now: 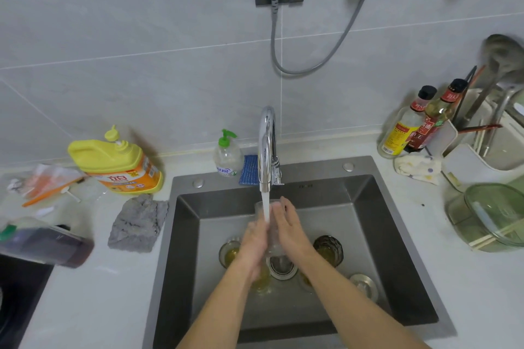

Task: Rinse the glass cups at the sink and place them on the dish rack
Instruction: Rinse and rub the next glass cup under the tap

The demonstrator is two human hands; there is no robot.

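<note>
A clear glass cup [272,231] is held between both hands under the running stream from the chrome faucet [266,147], over the grey sink [397,278]. My left hand [253,241] wraps its left side; my right hand [289,228] lies against its right side with the fingers reaching over it. Other glass cups stand on the sink floor: one at the left [229,252] with yellowish liquid, a dark ribbed one at the right [329,249], and one partly hidden under my left wrist [262,282]. The white dish rack [467,161] stands at the right on the counter.
Yellow detergent jug [116,161], grey cloth [136,224] and a dark-liquid container [48,244] lie left of the sink. Soap pump [226,156] and blue sponge [249,168] sit behind it. Sauce bottles [419,125], a rag [419,168] and a green glass lid [493,212] are at right.
</note>
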